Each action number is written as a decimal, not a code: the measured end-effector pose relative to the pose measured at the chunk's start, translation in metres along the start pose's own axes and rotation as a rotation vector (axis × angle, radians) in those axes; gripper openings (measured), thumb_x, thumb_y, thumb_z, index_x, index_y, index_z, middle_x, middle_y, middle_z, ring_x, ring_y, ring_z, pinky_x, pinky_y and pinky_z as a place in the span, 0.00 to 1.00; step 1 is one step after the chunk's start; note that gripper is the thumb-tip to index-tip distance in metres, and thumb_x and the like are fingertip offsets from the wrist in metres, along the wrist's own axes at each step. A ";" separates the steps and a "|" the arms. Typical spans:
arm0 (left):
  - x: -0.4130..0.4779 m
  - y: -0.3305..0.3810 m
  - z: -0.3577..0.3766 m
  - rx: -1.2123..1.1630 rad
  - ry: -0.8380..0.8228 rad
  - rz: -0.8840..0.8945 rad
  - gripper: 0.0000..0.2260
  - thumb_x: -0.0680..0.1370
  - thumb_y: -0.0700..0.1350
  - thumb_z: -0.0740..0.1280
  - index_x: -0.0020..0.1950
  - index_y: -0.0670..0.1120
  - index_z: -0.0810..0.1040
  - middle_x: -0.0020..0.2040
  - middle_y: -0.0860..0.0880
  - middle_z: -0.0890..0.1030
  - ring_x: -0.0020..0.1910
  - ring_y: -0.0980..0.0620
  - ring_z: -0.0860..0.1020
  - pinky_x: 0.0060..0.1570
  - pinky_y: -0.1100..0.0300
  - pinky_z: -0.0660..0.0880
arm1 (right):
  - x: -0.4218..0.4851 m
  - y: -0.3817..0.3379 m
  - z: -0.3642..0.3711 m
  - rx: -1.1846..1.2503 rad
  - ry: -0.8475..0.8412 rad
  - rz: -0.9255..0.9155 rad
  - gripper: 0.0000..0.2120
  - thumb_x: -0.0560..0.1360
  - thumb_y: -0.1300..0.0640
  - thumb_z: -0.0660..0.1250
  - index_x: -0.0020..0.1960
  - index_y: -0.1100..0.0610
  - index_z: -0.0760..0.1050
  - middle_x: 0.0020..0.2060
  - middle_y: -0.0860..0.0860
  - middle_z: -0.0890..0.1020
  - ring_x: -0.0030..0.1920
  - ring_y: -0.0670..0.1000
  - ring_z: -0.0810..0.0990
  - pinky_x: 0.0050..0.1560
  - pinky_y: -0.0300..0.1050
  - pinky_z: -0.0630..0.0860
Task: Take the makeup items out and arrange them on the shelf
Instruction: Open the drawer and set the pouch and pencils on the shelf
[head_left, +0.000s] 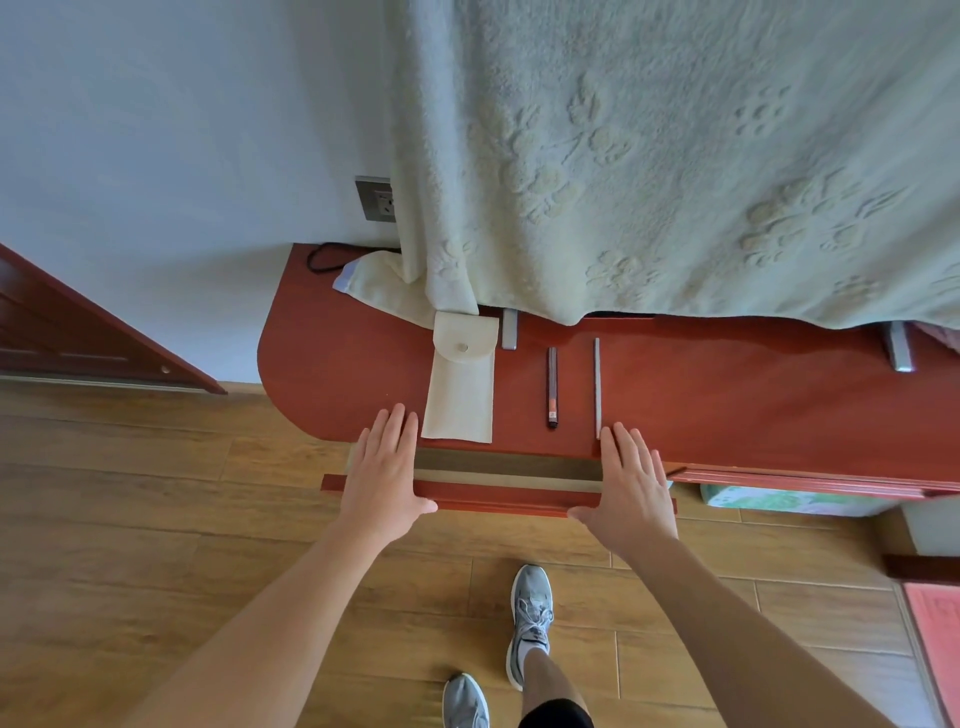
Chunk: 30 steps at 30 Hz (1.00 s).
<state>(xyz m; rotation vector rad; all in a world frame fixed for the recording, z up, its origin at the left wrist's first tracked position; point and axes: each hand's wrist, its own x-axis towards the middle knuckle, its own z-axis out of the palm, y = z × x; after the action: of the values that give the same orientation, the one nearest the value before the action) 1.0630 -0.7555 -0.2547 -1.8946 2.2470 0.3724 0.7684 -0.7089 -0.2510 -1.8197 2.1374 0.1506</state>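
Palms on a part-open drawer (498, 496) under the red shelf (727, 395).
Left hand (387, 467) and right hand (631, 478) lie flat, fingers straight, gripping nothing; just beyond them on the shelf lie a cream pouch (460, 387), a dark pencil (552, 387) and a thin silver stick (597, 387), side by side.

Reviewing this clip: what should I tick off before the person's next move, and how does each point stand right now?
1. Hands free: ok. The left hand and right hand lie flat, fingers straight, over the front of the drawer, holding nothing.
2. Drawer inside clear: cannot tell. Only a narrow strip shows.
3. Items laid out on the shelf: ok. The dark pencil and silver stick lie side by side, apart.
4. Pouch emptied: cannot tell. Its flap is down.
5. Right fingers clear of the silver stick: cannot tell. One fingertip is at its near end.
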 end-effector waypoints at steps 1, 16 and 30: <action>0.000 -0.001 -0.001 -0.006 0.000 0.002 0.53 0.69 0.64 0.74 0.81 0.46 0.45 0.82 0.46 0.46 0.81 0.45 0.45 0.79 0.47 0.49 | 0.001 0.000 0.000 0.000 0.003 -0.001 0.55 0.68 0.35 0.72 0.79 0.56 0.43 0.79 0.52 0.47 0.79 0.54 0.43 0.78 0.52 0.44; 0.012 -0.001 -0.005 -0.067 0.168 -0.058 0.40 0.67 0.62 0.77 0.74 0.47 0.70 0.75 0.48 0.68 0.75 0.46 0.65 0.73 0.47 0.63 | 0.014 0.006 0.004 0.067 0.192 0.019 0.41 0.65 0.42 0.78 0.72 0.58 0.68 0.71 0.50 0.69 0.72 0.54 0.64 0.71 0.52 0.63; 0.029 -0.001 0.011 -0.080 0.334 -0.103 0.28 0.63 0.58 0.81 0.57 0.45 0.80 0.63 0.47 0.78 0.63 0.43 0.74 0.59 0.44 0.72 | 0.027 0.011 0.020 0.078 0.415 -0.029 0.28 0.63 0.53 0.80 0.59 0.61 0.77 0.58 0.54 0.78 0.58 0.59 0.76 0.55 0.57 0.74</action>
<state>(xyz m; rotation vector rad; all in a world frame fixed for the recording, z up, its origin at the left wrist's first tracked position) 1.0587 -0.7797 -0.2740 -2.2486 2.3489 0.1400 0.7578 -0.7267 -0.2802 -1.9700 2.3400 -0.3425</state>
